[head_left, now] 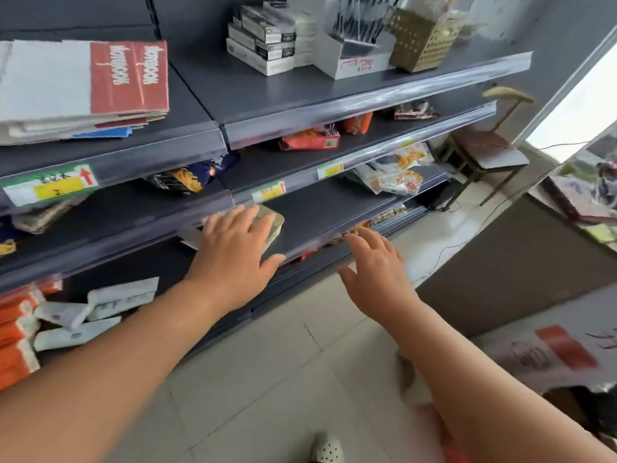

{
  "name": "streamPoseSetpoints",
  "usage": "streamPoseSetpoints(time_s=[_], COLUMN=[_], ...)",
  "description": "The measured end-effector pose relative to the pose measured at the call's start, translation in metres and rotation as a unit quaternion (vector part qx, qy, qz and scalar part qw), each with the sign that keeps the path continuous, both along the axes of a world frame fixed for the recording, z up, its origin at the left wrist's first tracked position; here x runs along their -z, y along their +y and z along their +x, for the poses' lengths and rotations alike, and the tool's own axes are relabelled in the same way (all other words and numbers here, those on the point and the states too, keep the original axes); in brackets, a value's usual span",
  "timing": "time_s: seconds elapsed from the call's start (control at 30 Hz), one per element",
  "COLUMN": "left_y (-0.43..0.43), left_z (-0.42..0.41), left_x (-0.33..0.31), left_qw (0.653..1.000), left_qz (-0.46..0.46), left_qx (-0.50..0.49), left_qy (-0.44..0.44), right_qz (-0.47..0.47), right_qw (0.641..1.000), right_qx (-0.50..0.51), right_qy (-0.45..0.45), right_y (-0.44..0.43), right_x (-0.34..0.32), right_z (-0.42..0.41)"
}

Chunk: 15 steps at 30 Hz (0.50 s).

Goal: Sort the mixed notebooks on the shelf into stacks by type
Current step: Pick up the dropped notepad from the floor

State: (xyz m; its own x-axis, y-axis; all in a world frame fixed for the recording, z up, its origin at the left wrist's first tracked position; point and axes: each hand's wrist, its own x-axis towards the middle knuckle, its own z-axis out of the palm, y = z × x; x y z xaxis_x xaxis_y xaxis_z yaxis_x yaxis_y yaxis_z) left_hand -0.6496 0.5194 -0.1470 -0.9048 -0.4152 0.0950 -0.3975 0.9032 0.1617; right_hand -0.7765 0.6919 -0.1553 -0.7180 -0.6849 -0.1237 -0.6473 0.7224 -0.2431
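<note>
A stack of notebooks (80, 91) lies on the upper left shelf, with two red-covered ones on top and white, red and blue ones beneath. On a lower dark shelf (334, 212) lies a small pale green notebook (272, 222). My left hand (233, 252) lies flat on it with fingers spread, covering most of it. To its right, my right hand (377, 269) hovers open in front of the shelf's edge and holds nothing.
Boxes (263, 38), a pen display box (354, 45) and a woven basket (420, 38) stand on the top right shelf. Snack packets (310, 140) lie on the middle shelves. White and orange packs (66, 315) fill the bottom left. A chair (484, 152) stands at right.
</note>
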Motion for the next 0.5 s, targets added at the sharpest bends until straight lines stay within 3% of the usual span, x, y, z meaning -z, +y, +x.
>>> streamPoseSetpoints(time_s=[0.27,0.5], left_y=[0.062,0.055], left_z=[-0.131,-0.239], left_x=[0.028,0.062], left_qw=[0.998,0.993], left_qz=[0.032,0.027], left_qx=[0.036,0.092], left_qy=[-0.027,-0.072], right_qz=[0.042,0.070], right_qw=[0.997,0.988], right_qx=[0.063,0.121], right_qy=[-0.021,-0.064], right_y=[0.068,0.073], right_x=[0.023,0.070], right_z=[-0.116,-0.209])
